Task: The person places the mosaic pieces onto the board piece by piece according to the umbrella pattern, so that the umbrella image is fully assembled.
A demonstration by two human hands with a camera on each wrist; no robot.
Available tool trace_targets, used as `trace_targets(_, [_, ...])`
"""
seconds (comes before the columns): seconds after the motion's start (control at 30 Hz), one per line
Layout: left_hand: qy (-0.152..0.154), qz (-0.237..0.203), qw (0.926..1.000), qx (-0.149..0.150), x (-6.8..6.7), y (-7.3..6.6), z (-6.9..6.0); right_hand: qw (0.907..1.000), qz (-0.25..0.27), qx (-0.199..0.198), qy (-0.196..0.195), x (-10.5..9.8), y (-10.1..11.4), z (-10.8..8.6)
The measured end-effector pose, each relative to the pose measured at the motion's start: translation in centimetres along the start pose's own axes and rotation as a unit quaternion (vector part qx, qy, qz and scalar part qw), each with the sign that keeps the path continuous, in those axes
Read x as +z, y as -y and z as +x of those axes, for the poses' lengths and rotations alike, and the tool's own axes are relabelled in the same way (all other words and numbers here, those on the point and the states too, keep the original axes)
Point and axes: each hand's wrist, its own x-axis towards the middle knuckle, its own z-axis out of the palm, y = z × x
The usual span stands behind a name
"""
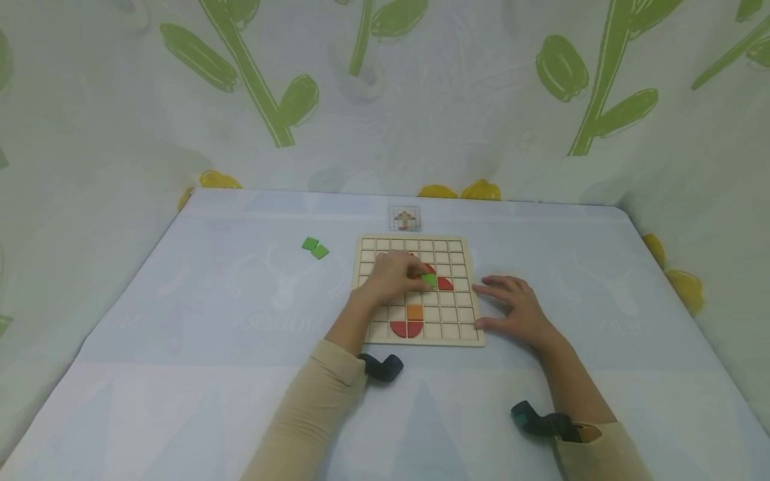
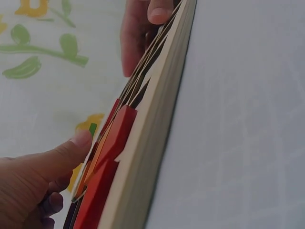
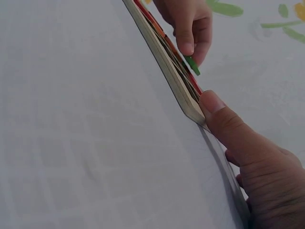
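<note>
A wooden grid board (image 1: 448, 332) lies flat in the middle of the table. Red quarter-round tiles (image 1: 399, 328) and an orange square tile (image 1: 415, 312) sit in its front cells. Over the board's middle, my left hand (image 1: 394, 275) pinches a green square tile (image 1: 430, 280) between thumb and fingers, tilted in the right wrist view. A red tile (image 1: 445, 284) lies just right of it. The hand covers part of the board's left half. My right hand (image 1: 511, 308) touches the board's right edge with its fingertips, holding no tile.
Two green square tiles (image 1: 320, 251) lie on the table left of the board. A small pattern card (image 1: 404, 218) with a grid picture lies behind the board. A leaf-patterned cloth wall (image 1: 433, 120) rises at the table's back.
</note>
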Motion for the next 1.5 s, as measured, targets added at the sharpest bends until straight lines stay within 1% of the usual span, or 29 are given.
trace_targets(0.1, [-0.001,0.002,1.0,-0.001,0.0,-0.2,0.0,1.0,-0.002,0.006,0.0,0.0,-0.1,0.0])
trace_targets(0.27, [-0.001,0.002,0.9999,-0.013,0.1,-0.3,-0.2,1.0,-0.005,0.002,-0.003,0.0,-0.1,0.0])
trace_targets(0.4, [-0.007,-0.006,0.9998,-0.017,0.1,-0.3,-0.3,1.0,-0.006,0.004,-0.002,0.1,-0.2,0.0])
trace_targets(0.63, [-0.011,-0.006,0.9999,-0.008,0.4,-0.2,-0.2,1.0,-0.006,0.006,-0.002,0.1,-0.2,0.0])
trace_targets(0.77, [-0.01,-0.013,0.9998,-0.012,0.3,-0.2,-0.3,1.0,-0.004,0.008,0.002,0.0,-0.1,0.0])
trace_targets(0.87, [-0.004,-0.022,0.9996,-0.016,0.1,-0.2,-0.4,0.9999,-0.005,0.008,0.004,0.0,0.0,0.0])
trace_targets(1.0, [0.012,-0.044,0.9988,-0.019,-0.3,0.1,-0.6,0.9999,-0.006,0.009,0.006,0.0,0.0,0.0])
trace_targets(1.13, [0.029,-0.069,0.9971,-0.015,-0.9,0.5,-1.0,0.9999,-0.007,0.007,0.004,-0.1,-0.1,0.0])
trace_targets(1.2, [0.034,-0.072,0.9968,-0.01,-1.1,0.7,-1.2,1.0,-0.007,0.005,0.003,-0.1,-0.1,-0.1])
trace_targets(1.33, [0.036,-0.071,0.9968,-0.004,-1.5,1.1,-1.5,1.0,-0.008,0.0,0.002,-0.1,-0.1,-0.1])
trace_targets(1.5, [0.033,-0.084,0.9958,0.011,-2.0,1.8,-2.0,0.9999,-0.008,-0.007,0.0,0.0,-0.1,0.0])
